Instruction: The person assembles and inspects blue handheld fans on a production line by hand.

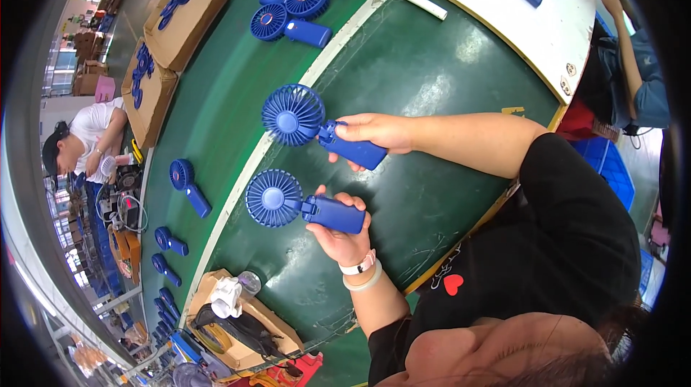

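Observation:
My right hand [371,135] is closed around the blue handle of a handheld fan [293,115], thumb near the hinge below its round caged head. Lower in the picture, my left hand [345,236], with a band and a bracelet at the wrist, grips a second blue handheld fan [273,198] by its handle. Both fan heads point left, side by side and apart, above the green work surface [403,63]. The palm side of my right hand is hidden behind the handle.
Several blue fans [307,0] lie on the green belt [223,92] beyond a pale divider strip [237,192]. A cardboard tray [277,326] holds a black item and white wrapping. Cartons [191,34] with fans line the far side. A person [90,138] works across the belt; another stands upper right.

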